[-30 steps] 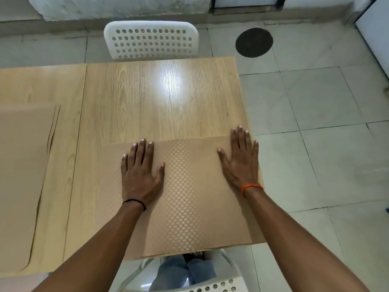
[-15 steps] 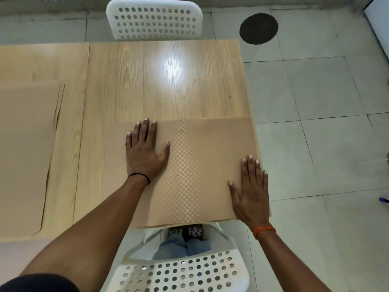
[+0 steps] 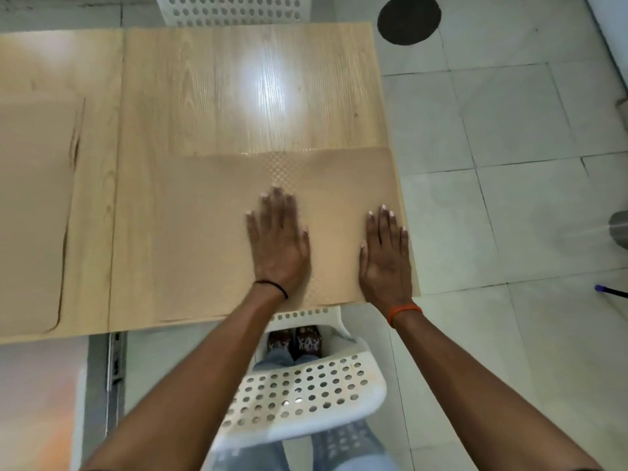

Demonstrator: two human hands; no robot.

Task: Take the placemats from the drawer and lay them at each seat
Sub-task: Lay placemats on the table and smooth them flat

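A tan placemat [image 3: 207, 232] with a fine checked weave lies flat on the near right part of the wooden table [image 3: 217, 96], its right edge along the table's right side. My left hand [image 3: 277, 237] rests palm down on the mat's middle, fingers apart. My right hand [image 3: 385, 254] lies flat on the mat's right edge, also spread. Neither hand grips anything. A second tan placemat [image 3: 32, 212] lies at the table's left, cut off by the frame.
A white perforated chair [image 3: 306, 392] stands tucked at the near side below my arms. Another white chair [image 3: 231, 10] is at the far side. Grey tiled floor [image 3: 509, 164] with a dark round mark [image 3: 409, 18] lies to the right.
My left hand has slid rightward across the mat, from its left part to its middle. My right hand first drew back from the far right corner to the near right edge.
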